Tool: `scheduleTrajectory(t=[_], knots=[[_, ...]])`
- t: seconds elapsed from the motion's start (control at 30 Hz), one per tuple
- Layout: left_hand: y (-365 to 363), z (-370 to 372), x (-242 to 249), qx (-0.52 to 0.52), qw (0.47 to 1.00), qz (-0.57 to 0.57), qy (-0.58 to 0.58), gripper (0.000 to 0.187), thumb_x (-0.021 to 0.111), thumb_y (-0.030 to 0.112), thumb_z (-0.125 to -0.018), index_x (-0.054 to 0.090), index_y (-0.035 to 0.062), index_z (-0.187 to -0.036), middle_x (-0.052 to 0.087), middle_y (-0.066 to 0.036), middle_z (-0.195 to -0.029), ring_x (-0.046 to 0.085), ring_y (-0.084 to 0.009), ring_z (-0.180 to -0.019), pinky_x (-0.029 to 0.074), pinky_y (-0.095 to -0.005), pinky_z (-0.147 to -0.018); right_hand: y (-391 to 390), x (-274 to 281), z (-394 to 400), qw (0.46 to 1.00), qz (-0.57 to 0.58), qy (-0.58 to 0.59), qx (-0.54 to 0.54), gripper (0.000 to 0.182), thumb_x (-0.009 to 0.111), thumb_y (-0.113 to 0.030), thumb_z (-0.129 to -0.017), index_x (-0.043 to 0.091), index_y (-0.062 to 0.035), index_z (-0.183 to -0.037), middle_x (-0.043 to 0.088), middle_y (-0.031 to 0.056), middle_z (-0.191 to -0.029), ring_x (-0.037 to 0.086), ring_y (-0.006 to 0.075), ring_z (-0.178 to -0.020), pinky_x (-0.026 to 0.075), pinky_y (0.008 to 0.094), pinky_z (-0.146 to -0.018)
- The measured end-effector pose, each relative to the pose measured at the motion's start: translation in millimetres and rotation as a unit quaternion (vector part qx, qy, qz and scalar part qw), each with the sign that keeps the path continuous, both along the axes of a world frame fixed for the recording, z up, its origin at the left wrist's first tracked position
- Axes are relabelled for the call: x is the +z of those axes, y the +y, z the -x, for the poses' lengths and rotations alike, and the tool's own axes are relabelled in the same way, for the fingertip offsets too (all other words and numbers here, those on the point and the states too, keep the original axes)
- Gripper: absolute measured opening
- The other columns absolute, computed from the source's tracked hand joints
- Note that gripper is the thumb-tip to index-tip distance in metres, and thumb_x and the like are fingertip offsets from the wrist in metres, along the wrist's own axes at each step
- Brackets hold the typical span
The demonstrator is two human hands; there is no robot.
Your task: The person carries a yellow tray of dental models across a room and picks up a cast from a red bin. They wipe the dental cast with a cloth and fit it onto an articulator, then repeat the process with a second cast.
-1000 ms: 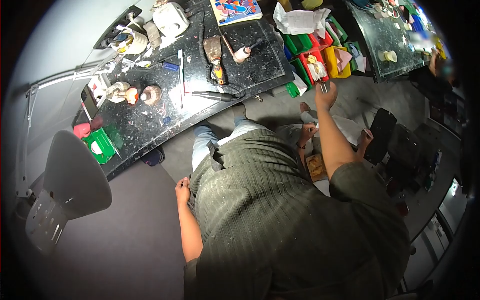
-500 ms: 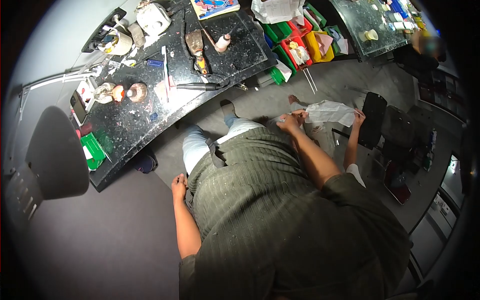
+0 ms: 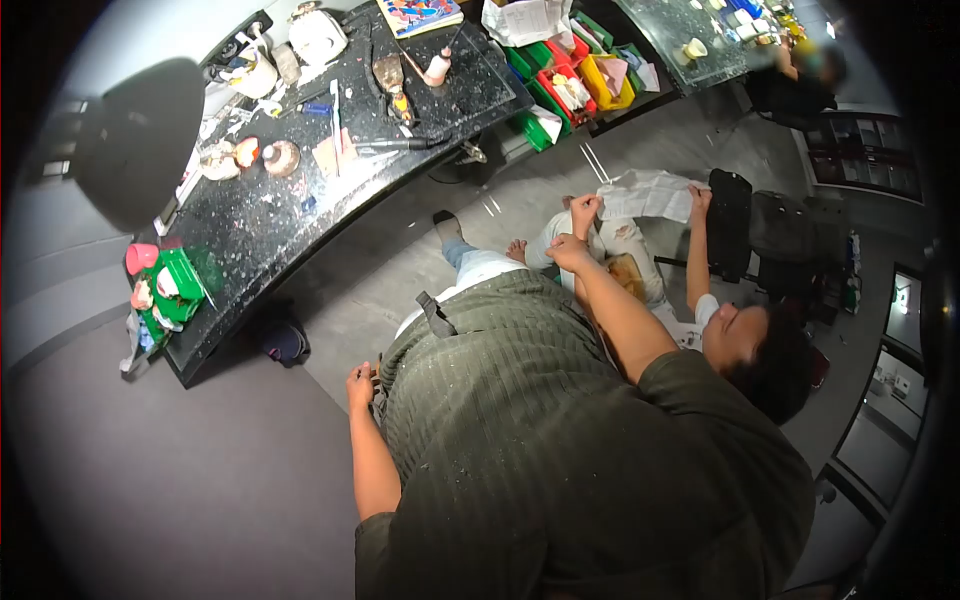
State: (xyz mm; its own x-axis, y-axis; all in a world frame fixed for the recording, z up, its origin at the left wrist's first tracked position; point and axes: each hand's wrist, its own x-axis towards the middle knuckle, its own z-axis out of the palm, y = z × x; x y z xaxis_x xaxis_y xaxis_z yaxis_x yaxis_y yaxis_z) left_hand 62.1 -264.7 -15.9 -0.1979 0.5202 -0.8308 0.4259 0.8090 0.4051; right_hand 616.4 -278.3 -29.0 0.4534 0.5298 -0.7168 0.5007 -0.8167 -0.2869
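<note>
My left hand hangs by my left hip with its fingers curled; a small dark bit shows at the fingertips, too small to name. My right hand is closed in front of my right side, and what it holds, if anything, is hidden. Just beyond it, a seated co-worker's hand grips one end of a creased white sheet. The co-worker's other hand grips the opposite end, so the sheet is stretched between them.
A dark speckled workbench bears a handpiece tool, a pink-stained bottle and round jars. Coloured bins stand beside it. A lamp shade juts in at left. Black chairs are behind the co-worker; another person sits farther off.
My right hand has come away from the sheet's near end and closed. The co-worker's head has come into view, and the sheet is held farther up. The view has shifted.
</note>
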Motion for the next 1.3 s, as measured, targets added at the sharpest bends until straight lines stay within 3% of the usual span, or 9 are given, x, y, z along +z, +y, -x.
scheduleTrajectory(t=[0.17,0.3,0.4,0.5,0.57,0.67,0.87,1.1,1.3], knots=[[-61,43,-7,0.018,0.999,0.031,-0.029,0.041,0.059,0.036,-0.097,0.060,-0.0004,-0.116,0.068,-0.014,-0.103,0.067,-0.0230,-0.080,0.052,-0.0369,-0.064,-69,-4,60,0.998,-0.028,0.057,0.022,0.045,0.071,-0.034,-0.083,0.064,-0.0039,-0.115,0.070,0.0144,-0.107,0.068,0.0272,-0.094,0.052,0.0354,-0.086],[-107,62,7,-0.043,0.994,0.097,0.007,0.040,0.056,0.036,-0.098,0.059,-0.0010,-0.113,0.066,-0.013,-0.096,0.067,-0.0231,-0.076,0.051,-0.0385,-0.061,-131,0,97,0.994,-0.049,0.077,0.066,0.039,0.067,-0.037,-0.088,0.069,-0.0011,-0.104,0.072,0.0143,-0.101,0.068,0.0261,-0.092,0.052,0.0364,-0.084],[-132,64,8,-0.075,0.992,0.095,0.041,0.038,0.056,0.035,-0.097,0.059,-0.0027,-0.106,0.064,-0.013,-0.087,0.065,-0.0239,-0.069,0.049,-0.0389,-0.054,-168,-14,100,0.992,-0.034,0.118,-0.022,0.041,0.065,-0.042,-0.089,0.071,-0.0016,-0.097,0.072,0.0130,-0.094,0.067,0.0243,-0.091,0.050,0.0360,-0.082],[-159,78,-19,-0.120,0.991,0.063,0.018,0.030,0.057,0.028,-0.095,0.063,-0.0020,-0.095,0.063,-0.012,-0.076,0.064,-0.0240,-0.065,0.049,-0.0378,-0.051,-181,24,105,0.994,0.005,0.101,-0.029,0.042,0.066,-0.043,-0.088,0.072,-0.0018,-0.095,0.072,0.0132,-0.093,0.067,0.0242,-0.090,0.049,0.0354,-0.083],[-168,80,-36,-0.056,0.997,0.051,-0.023,0.029,0.057,0.026,-0.093,0.065,-0.0024,-0.094,0.064,-0.012,-0.075,0.063,-0.0235,-0.064,0.050,-0.0377,-0.052,-189,29,103,0.995,0.012,0.097,-0.005,0.042,0.067,-0.043,-0.088,0.073,-0.0019,-0.095,0.073,0.0135,-0.094,0.068,0.0244,-0.090,0.050,0.0346,-0.082],[-149,51,3,-0.079,0.993,0.088,0.014,0.031,0.059,0.027,-0.093,0.066,-0.0033,-0.098,0.066,-0.013,-0.079,0.063,-0.0233,-0.064,0.050,-0.0372,-0.055,-195,35,100,0.996,0.037,0.078,0.015,0.041,0.069,-0.043,-0.086,0.073,-0.0023,-0.094,0.073,0.0127,-0.094,0.068,0.0237,-0.089,0.050,0.0342,-0.081],[-157,63,-36,-0.011,0.999,-0.021,-0.049,0.030,0.061,0.026,-0.094,0.066,-0.0036,-0.098,0.068,-0.013,-0.088,0.065,-0.0218,-0.077,0.052,-0.0361,-0.069,-205,32,99,0.997,0.034,0.033,0.061,0.038,0.072,-0.042,-0.083,0.073,-0.0042,-0.091,0.072,0.0133,-0.095,0.068,0.0262,-0.091,0.051,0.0354,-0.082],[-180,72,-31,-0.001,1.000,-0.007,-0.024,0.031,0.060,0.027,-0.095,0.067,-0.0023,-0.101,0.068,-0.013,-0.089,0.064,-0.0211,-0.074,0.050,-0.0362,-0.064,-197,22,97,0.992,0.073,0.062,0.082,0.033,0.070,-0.038,-0.082,0.072,-0.0081,-0.097,0.071,0.0148,-0.105,0.066,0.0299,-0.100,0.050,0.0381,-0.089],[-187,78,12,-0.021,0.997,0.061,0.031,0.032,0.056,0.030,-0.097,0.066,0.0008,-0.105,0.065,-0.010,-0.084,0.061,-0.0190,-0.064,0.047,-0.0340,-0.051,-171,15,56,0.984,-0.116,-0.016,0.136,0.033,0.073,-0.031,-0.079,0.070,-0.0024,-0.094,0.071,0.0184,-0.093,0.068,0.0303,-0.089,0.052,0.0386,-0.082]])
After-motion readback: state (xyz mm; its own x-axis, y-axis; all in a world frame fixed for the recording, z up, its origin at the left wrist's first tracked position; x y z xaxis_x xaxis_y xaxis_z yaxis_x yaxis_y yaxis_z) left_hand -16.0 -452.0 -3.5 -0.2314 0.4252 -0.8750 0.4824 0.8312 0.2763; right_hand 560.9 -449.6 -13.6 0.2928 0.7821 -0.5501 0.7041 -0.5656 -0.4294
